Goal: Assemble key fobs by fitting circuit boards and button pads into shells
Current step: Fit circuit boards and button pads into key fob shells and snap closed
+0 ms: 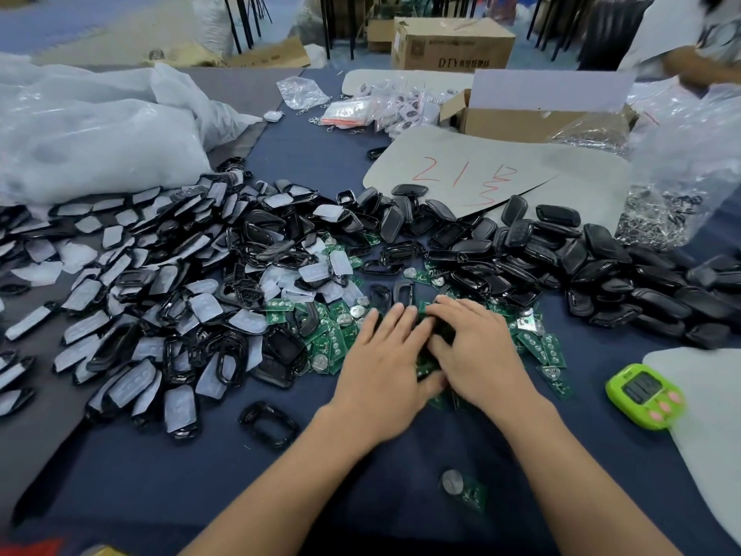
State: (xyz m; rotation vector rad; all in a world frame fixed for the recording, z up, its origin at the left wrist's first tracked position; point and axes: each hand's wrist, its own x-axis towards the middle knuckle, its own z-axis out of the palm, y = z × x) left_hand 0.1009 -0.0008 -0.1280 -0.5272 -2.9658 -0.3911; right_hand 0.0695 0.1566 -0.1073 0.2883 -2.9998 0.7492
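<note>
My left hand (381, 367) and my right hand (481, 355) meet over a scatter of green circuit boards (333, 339) with coin cells on the blue table. My right hand's fingers curl round a small black shell (444, 335), mostly hidden between the hands. My left hand's fingers lie straight against it, thumb tucked toward the right hand. A heap of black shell frames with white button pads (180, 294) spreads to the left. Black shell backs (561, 266) pile up to the right. One board (465, 489) and one empty frame (268, 425) lie near me.
A green timer (645, 395) sits at the right beside a grey sheet (705, 427). Another grey sheet with red writing (481, 174), a cardboard box (521, 122), a bag of metal rings (661, 218) and big plastic bags (100, 134) lie behind. A person (701, 54) stands far right.
</note>
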